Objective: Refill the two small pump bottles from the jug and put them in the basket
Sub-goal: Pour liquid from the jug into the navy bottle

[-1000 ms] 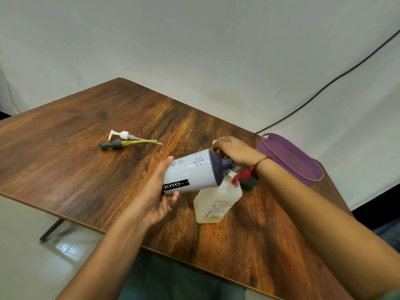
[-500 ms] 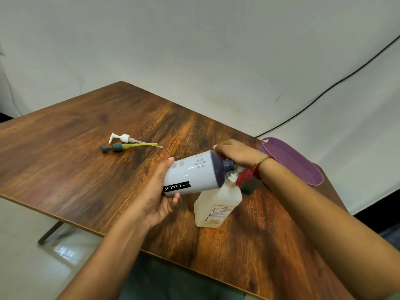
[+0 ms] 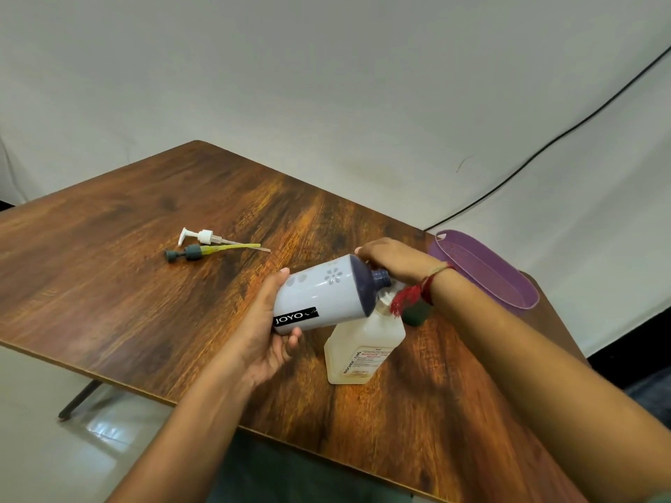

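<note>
Wooden table (image 3: 109,285) with purple basket (image 3: 486,274), white backdrop (image 3: 326,74)

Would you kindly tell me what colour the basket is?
Purple; the basket shows best in the head view.

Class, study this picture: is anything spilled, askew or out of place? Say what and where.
No spill shows on the table. Two pump heads lie loose, off their bottles, far left. The jug is tipped nearly sideways in the left hand, its mouth at the pale bottle: a pouring pose, not a fault.
</note>
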